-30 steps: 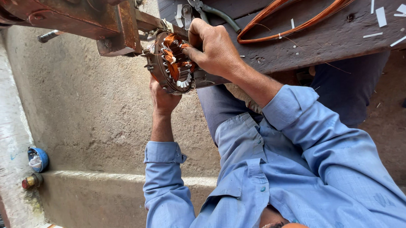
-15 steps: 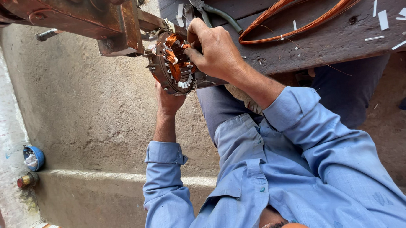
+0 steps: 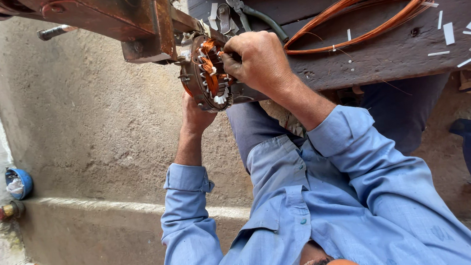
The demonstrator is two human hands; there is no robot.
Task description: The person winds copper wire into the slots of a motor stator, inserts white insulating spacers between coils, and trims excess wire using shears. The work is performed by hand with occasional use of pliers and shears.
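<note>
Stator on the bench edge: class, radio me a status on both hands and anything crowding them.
Left hand cups stator from below. Right hand pinching copper winding in its slots. Pliers and loose copper wire coil lie just behind on workbench.

The right hand point(image 3: 256, 60) is curled into a loose fist, knuckles up, its fingertips point(image 3: 227, 61) pinched together; its forearm is bare up to a rolled blue cuff. The left hand point(image 3: 195, 115) reaches up, palm and fingers cupped, wrist straight, sleeve buttoned low on the forearm.
</note>
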